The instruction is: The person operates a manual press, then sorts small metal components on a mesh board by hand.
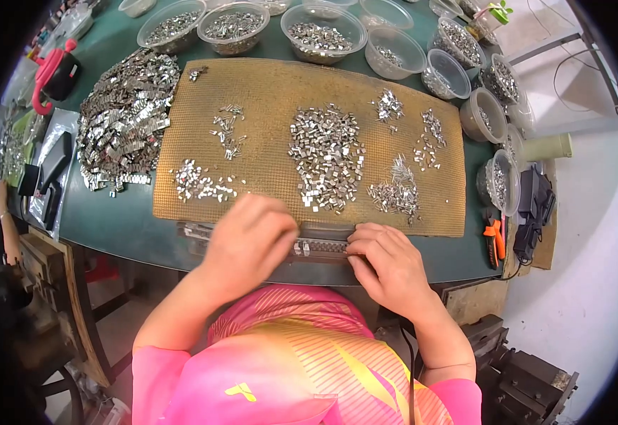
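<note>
A long dark slotted bar [321, 246] lies along the near edge of the table, with several small shiny metal pieces [302, 248] seated in it. My left hand [249, 237] is over its left part, fingers curled and pressed together; whatever they pinch is hidden. My right hand [388, 265] is closed at the bar's right part, thumb and fingers together at the row; the fingertips' contents are too small to make out. Just beyond both hands is a yellow-brown textured mat [266, 92] bearing loose piles of small metal pieces, the largest pile [325, 157] in the middle.
A heap of linked metal pieces [125, 117] lies left of the mat. Clear plastic bowls [323, 34] of metal parts curve around the back and right. Orange-handled pliers [494, 241] and a black power adapter [535, 202] are at right. Another person's hand [1, 195] shows far left.
</note>
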`<state>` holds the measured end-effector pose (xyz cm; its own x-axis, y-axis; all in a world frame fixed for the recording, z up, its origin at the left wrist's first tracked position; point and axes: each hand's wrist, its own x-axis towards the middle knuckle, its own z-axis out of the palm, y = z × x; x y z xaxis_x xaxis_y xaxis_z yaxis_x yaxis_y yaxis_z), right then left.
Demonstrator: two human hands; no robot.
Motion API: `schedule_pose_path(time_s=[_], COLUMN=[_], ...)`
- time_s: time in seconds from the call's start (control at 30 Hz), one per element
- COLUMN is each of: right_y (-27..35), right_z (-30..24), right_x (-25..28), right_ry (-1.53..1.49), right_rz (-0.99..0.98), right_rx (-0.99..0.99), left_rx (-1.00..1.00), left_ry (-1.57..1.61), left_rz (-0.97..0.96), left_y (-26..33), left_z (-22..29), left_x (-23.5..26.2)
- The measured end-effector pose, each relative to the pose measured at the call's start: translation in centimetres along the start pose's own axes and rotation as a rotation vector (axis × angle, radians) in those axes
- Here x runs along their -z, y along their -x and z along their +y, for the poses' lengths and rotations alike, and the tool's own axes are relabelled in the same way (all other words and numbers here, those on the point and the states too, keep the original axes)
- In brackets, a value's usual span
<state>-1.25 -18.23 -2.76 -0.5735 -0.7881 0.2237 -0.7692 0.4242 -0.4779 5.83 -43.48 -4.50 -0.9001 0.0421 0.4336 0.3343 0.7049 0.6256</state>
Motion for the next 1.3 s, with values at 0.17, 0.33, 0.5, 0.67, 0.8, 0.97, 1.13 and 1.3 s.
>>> schedule_pose_path(time_s=[0.17,0.33,0.5,0.67,0.8,0.97,1.13,1.3], right_y=[0.0,0.2,-0.1,-0.7,-1.1,-2.2,-5.8,-9.8], right_z=[-0.1,0.1,0.4,-0.2,-1.0,-1.0,-1.6,-2.1], right_x=[-0.6,-0.6,-0.5,-0.2,0.0,0.6,-0.7,-3.6], right_ry=[-0.022,-0.048,-0.048,-0.073,0.029,0.050,-0.066,-0.054], right_rz=[0.046,0.059,0.042,0.026,0.008,-0.054,-0.010,-0.028], right_rx=[-0.033,-0.041,-0.032,-0.029,-0.026,-0.001,0.086,0.184], left_rx=[-0.132,-0.170,-0.204,-0.085,0.164,0.266,0.080,0.047], left_ry=[0.066,0.003,-0.016,0.063,0.004,-0.021,-0.137,-0.165], left_rz=[-0.059,-0.142,-0.199,-0.076,0.050,-0.021,-0.157,-0.252], left_y=[-0.3,-0.2,0.0,-0.2,0.9,2.4,2.1,1.5], left_z=[2.0,2.5,1.8,0.8,-2.1,-3.3,-3.9,-4.3], left_x=[-3.3,-4.9,-4.4,-0.9,3.2,5.7,5.7,6.2])
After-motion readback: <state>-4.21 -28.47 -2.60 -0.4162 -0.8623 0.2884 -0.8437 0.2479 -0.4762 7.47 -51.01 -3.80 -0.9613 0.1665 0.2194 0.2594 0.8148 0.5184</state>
